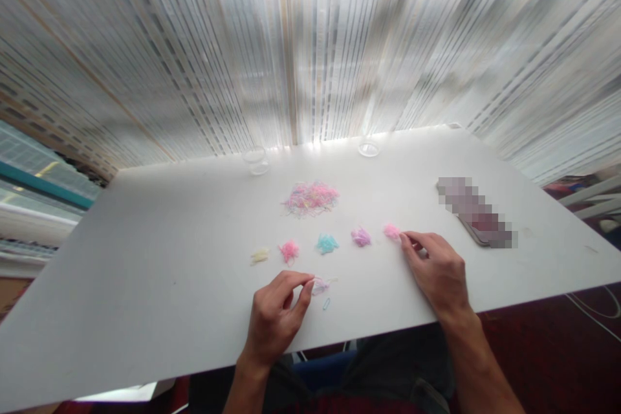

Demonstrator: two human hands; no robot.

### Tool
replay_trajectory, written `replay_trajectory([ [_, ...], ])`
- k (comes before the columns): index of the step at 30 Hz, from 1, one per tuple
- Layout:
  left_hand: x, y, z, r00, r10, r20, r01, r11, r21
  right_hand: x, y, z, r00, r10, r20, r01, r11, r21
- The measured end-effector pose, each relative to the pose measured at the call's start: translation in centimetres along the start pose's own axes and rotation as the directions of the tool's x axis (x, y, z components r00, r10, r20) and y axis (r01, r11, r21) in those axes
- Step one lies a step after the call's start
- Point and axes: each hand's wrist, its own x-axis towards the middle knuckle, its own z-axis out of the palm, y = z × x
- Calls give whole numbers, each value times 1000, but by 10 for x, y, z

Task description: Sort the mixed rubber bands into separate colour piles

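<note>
Near the front edge, my left hand (279, 310) is closed in a pinch, its fingertips at a small heap of pale lilac rubber bands (321, 286). Just below that heap lies a single blue rubber band (326, 304). My right hand (436, 268) also pinches, touching the edge of a light pink heap of rubber bands (391, 231). What either pinch holds is too small to make out. In a row to the left are purple bands (361, 237), turquoise bands (326, 244), darker pink bands (290, 251) and pale yellow bands (260, 256).
A larger mixed-colour pile of rubber bands (311, 198) lies behind the row on the white table (145, 259). Clear round dishes or lids (369, 149) stand at the back edge, before a striped curtain-like screen (291, 45). A partly blurred-out phone-like object (473, 213) lies at right.
</note>
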Motion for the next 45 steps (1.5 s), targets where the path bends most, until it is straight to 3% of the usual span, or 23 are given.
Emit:
replay_trajectory([
  [17, -4, -5, 1, 1000, -13, 19, 13, 1000, -7, 3, 2, 1, 998, 56, -27, -55, 997, 58],
  [24, -3, -3, 1, 1000, -22, 0, 22, 1000, 9, 2, 4, 2, 985, 165, -52, -160, 983, 85],
  [32, -1, -2, 2, 999, -30, -13, 30, 999, 31, 3, 5, 4, 994, 102, 31, -105, 987, 125],
  [45, -4, -3, 1, 1000, -8, 15, 8, 1000, 4, 4, 5, 4, 994, 90, 55, -95, 992, 84],
])
